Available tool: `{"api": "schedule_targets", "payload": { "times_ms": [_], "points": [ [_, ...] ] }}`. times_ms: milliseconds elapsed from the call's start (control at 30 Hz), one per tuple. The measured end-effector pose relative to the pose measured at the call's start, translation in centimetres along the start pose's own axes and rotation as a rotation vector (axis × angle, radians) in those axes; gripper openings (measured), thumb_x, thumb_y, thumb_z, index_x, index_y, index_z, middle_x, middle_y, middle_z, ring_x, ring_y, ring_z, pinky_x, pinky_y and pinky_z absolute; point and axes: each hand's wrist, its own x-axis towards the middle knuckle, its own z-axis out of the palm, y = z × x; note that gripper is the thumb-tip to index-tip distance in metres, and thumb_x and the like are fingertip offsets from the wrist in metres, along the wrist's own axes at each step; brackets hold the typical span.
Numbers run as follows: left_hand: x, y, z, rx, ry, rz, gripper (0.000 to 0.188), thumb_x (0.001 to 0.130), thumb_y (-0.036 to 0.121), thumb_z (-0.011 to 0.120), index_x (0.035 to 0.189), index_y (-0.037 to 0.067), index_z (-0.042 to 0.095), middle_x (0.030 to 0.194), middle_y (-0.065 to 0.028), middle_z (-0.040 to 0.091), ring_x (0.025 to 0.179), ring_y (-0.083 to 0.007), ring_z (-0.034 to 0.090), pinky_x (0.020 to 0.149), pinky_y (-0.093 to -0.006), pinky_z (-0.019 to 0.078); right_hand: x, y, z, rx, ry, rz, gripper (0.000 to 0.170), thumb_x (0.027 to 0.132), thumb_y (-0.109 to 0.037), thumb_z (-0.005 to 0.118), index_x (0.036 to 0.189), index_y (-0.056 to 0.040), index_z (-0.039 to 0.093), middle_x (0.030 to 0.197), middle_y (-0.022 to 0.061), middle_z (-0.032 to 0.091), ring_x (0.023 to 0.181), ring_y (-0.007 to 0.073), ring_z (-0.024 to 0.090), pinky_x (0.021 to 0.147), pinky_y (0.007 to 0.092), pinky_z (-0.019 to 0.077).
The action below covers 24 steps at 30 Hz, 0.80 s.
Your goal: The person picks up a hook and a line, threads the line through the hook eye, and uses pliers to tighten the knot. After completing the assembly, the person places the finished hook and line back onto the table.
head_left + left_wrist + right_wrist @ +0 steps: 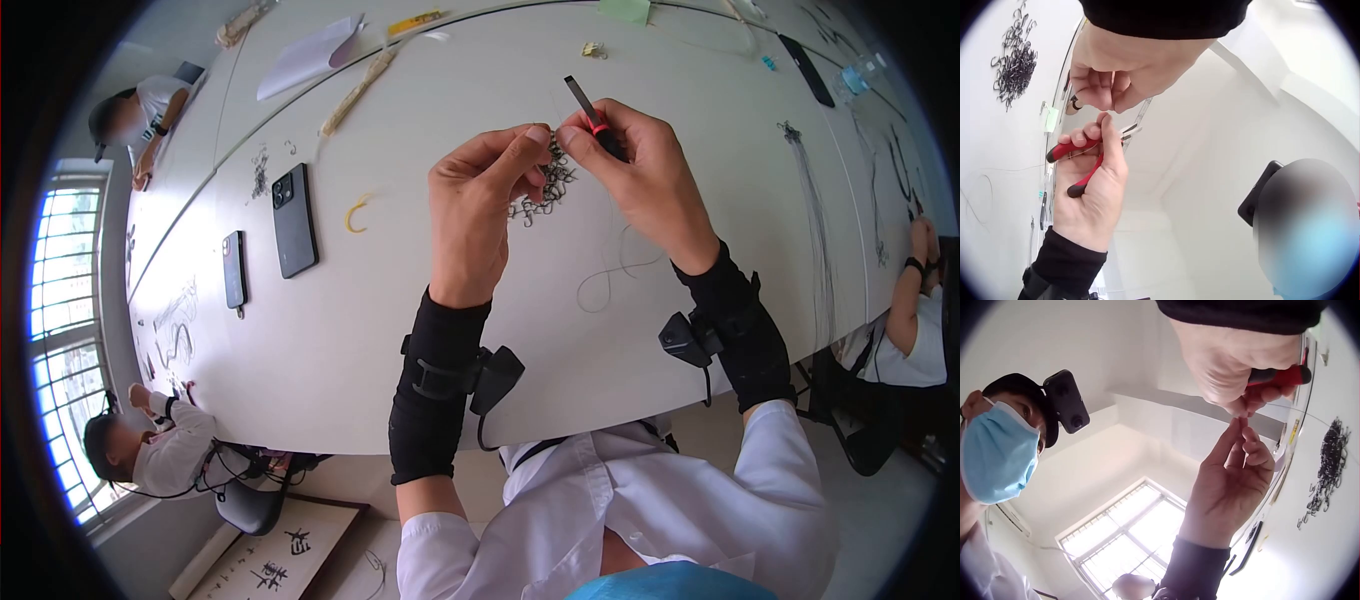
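My right hand grips a pair of pliers with red and black handles against the palm, the metal tip pointing away from me. Its thumb and forefinger meet the fingertips of my left hand, which pinch something tiny at the end of a thin fishing line; I cannot tell whether a hook is hidden there. From the right hand the fishing line trails down in a loose loop on the table. A heap of small dark fish hooks lies under and just beyond the fingertips.
Two phones and a yellow curl of cord lie to the left on the white table. Bundles of line stretch along the right, near a water bottle. Other people sit at the left and right edges.
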Motion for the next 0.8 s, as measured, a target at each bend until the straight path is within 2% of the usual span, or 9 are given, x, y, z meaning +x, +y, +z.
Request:
{"api": "schedule_targets", "payload": {
  "times_ms": [167, 467, 633, 800],
  "points": [
    [0.19, -0.20, -0.39, -0.084, -0.028, -0.113, 0.019, 0.095, 0.014, 0.070, 0.104, -0.002, 0.073, 0.084, -0.0049, 0.069, 0.069, -0.0082, 0.058, 0.062, -0.0230, 0.0466, -0.10, 0.56, 0.33, 0.002, -0.012, -0.035, 0.027, 0.095, -0.026, 0.067, 0.094, 0.0005, 0.066, 0.071, 0.0056, 0.060, 0.062, 0.0138, 0.054, 0.061, 0.0282, 0.0476],
    [0.26, -0.49, -0.21, -0.054, -0.055, -0.098, 0.021, 0.096, 0.016, 0.071, 0.107, -0.001, 0.073, 0.084, -0.0029, 0.069, 0.067, -0.0060, 0.056, 0.060, -0.0220, 0.0453, 0.02, 0.72, -0.12, -0.029, -0.049, -0.024, 0.029, 0.094, -0.026, 0.066, 0.089, 0.0022, 0.062, 0.067, 0.0077, 0.054, 0.060, 0.0163, 0.050, 0.060, 0.0307, 0.0448],
    [0.30, -0.47, -0.20, -0.032, -0.069, -0.110, 0.021, 0.095, 0.017, 0.071, 0.107, -0.001, 0.074, 0.083, -0.0003, 0.065, 0.068, -0.0056, 0.052, 0.059, -0.0215, 0.0429, 0.05, 0.72, -0.31, -0.079, -0.061, -0.039, 0.031, 0.094, -0.026, 0.068, 0.085, 0.0025, 0.059, 0.064, 0.0092, 0.049, 0.058, 0.0182, 0.044, 0.058, 0.0325, 0.0416],
    [0.44, -0.65, -0.53, -0.054, -0.088, -0.129, 0.020, 0.096, 0.017, 0.071, 0.106, 0.000, 0.074, 0.079, 0.0026, 0.060, 0.068, -0.0051, 0.050, 0.058, -0.0206, 0.0417, 0.02, 0.24, -0.44, -0.119, -0.079, -0.018, 0.031, 0.094, -0.026, 0.069, 0.084, 0.0023, 0.059, 0.064, 0.0092, 0.049, 0.058, 0.0184, 0.044, 0.058, 0.0327, 0.0417]
  ]
}}
